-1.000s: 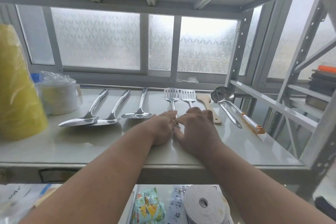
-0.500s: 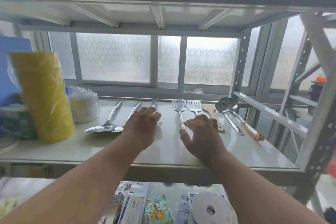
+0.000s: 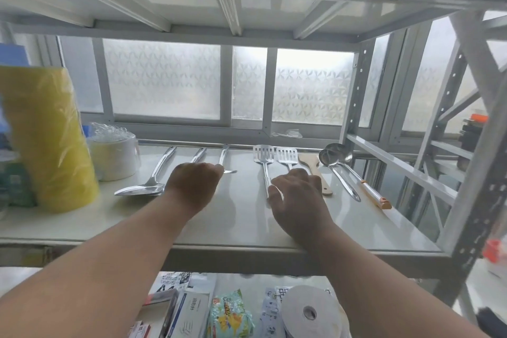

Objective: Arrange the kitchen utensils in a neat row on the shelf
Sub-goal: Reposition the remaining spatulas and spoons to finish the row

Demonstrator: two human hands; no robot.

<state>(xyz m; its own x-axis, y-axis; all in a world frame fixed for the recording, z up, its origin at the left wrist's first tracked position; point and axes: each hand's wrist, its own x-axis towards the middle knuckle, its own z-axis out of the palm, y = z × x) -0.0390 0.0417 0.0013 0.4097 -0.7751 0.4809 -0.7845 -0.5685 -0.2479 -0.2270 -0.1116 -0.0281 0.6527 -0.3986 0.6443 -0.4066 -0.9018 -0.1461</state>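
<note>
Nine long-handled steel and wooden kitchen utensils (image 3: 264, 170) lie mid-frame on the white metal shelf (image 3: 241, 217); left hand (image 3: 192, 186), grip curled over two spoons, hold indeterminate, should square them while right hand (image 3: 297, 197), fingers loosely spread, steadies the spatulas.

I had both forearms stretched over the shelf (image 3: 247, 230). My left hand (image 3: 192, 186) lay palm down, fingers curled. My right hand (image 3: 297, 197) hovered beside it, fingers loosely bent.
</note>
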